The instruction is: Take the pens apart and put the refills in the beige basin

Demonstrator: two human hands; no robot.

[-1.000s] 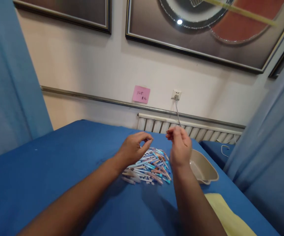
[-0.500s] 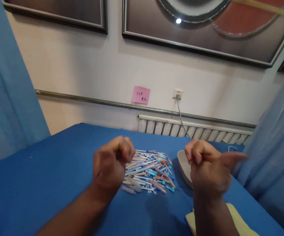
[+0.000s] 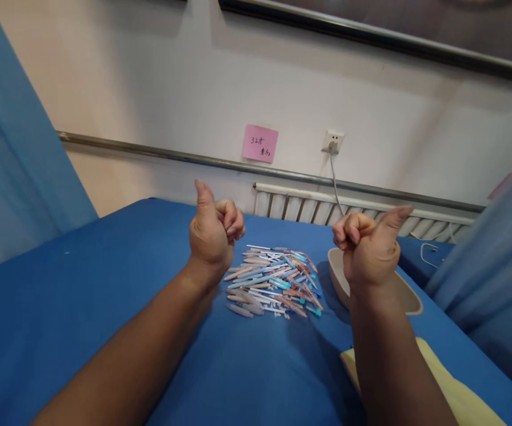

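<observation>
Head view: the right hand partly hides the beige basin.

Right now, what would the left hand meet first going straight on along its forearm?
Depth is hard to judge, but the left hand would probably meet the radiator or the metal rail above it.

Place: an indoor room, perhaps a curtained treatment cubicle; its exact kind cannot be told.
Curtains: a light-blue left curtain and a right curtain flank the space.
Surface: covered in plain blue.
Wall: pale, with a framed picture, handwritten pink note and plugged-in socket.
Heating: white radiator below a metal pipe.
</observation>
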